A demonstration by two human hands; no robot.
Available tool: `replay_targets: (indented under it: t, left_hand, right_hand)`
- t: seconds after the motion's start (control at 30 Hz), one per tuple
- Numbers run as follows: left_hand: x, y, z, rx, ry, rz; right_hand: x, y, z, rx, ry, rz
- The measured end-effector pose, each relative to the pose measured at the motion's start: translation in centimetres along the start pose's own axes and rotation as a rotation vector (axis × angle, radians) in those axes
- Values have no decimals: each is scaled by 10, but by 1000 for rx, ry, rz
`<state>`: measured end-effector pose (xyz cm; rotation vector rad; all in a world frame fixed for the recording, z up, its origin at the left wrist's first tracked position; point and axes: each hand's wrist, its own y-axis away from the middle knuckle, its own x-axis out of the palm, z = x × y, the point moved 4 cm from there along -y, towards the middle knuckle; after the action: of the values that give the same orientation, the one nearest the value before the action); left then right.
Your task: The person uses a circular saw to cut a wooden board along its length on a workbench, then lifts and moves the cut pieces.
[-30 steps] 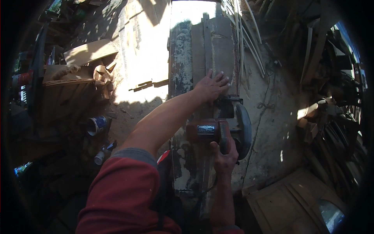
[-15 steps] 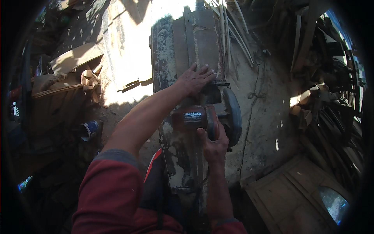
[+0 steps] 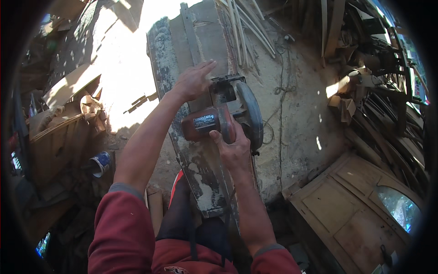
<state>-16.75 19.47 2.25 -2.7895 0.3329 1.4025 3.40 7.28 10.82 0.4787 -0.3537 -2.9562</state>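
Observation:
A dark red circular saw (image 3: pixel 200 124) with a grey blade guard stands on a long wooden board (image 3: pixel 212 50) that lies over a worn, paint-spotted bench (image 3: pixel 203 182). My right hand (image 3: pixel 235 148) is closed around the saw's rear handle, thumb on its left side. Just left of the saw's front plate, my left hand (image 3: pixel 194 82) lies over the board with fingers stretched forward and fairly close together. A narrow strip (image 3: pixel 189 32) runs lengthwise on the board. The blade is hidden under the guard.
Thin wooden strips (image 3: pixel 242 32) lie beyond the bench on the right. A cord (image 3: pixel 281 109) trails over the dusty ground. Panelled wooden furniture (image 3: pixel 351 205) stands at the near right, timber piles (image 3: pixel 378 123) at the far right. A blue-and-white can (image 3: pixel 101 163) lies to the left.
The whole view has shifted and turned, so bench and saw appear further left. My left hand has drawn leftward from in front of the saw, its fingers closer together. My right hand keeps its grip.

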Motion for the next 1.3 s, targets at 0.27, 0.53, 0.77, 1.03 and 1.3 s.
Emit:
replay_targets:
  t: [0.27, 0.53, 0.77, 1.03, 1.3]
  left_hand:
    - [66, 314, -211, 91, 603, -152]
    - [211, 254, -269, -222, 327, -87]
    - [236, 238, -243, -119, -131, -92]
    - [284, 258, -224, -180, 268, 115]
    - [304, 255, -218, -189, 302, 121]
  right_hand:
    - [-7, 2, -17, 11, 80, -10]
    - [-9, -1, -15, 21, 144, -33]
    - [-5, -2, -23, -50, 85, -52]
    - [1, -11, -13, -47, 34, 1]
    - [5, -30, 0, -23, 54, 37]
